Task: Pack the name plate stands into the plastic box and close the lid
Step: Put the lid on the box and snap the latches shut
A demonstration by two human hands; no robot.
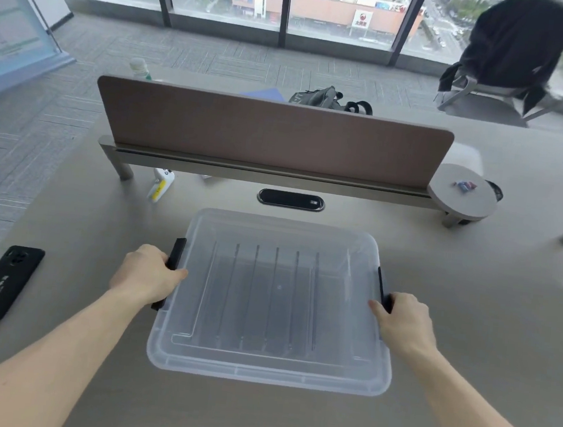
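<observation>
A translucent plastic box (pixel 268 367) sits in the middle of the desk with its clear lid (pixel 281 234) on top. Through the lid I make out several upright name plate stands (pixel 265 298) standing in a row inside. My left hand (pixel 145 274) grips the black latch (pixel 176 255) on the box's left side, thumb resting on the lid's edge. My right hand (pixel 405 320) holds the black latch (pixel 383 288) on the right side the same way.
A black phone (pixel 3 283) lies at the desk's left edge. Behind the box are a cable port (pixel 291 199), a brown divider panel (pixel 274 133), a white and yellow object (pixel 161 184), and a round shelf (pixel 462 193). A chair with a black jacket (pixel 516 46) stands far right.
</observation>
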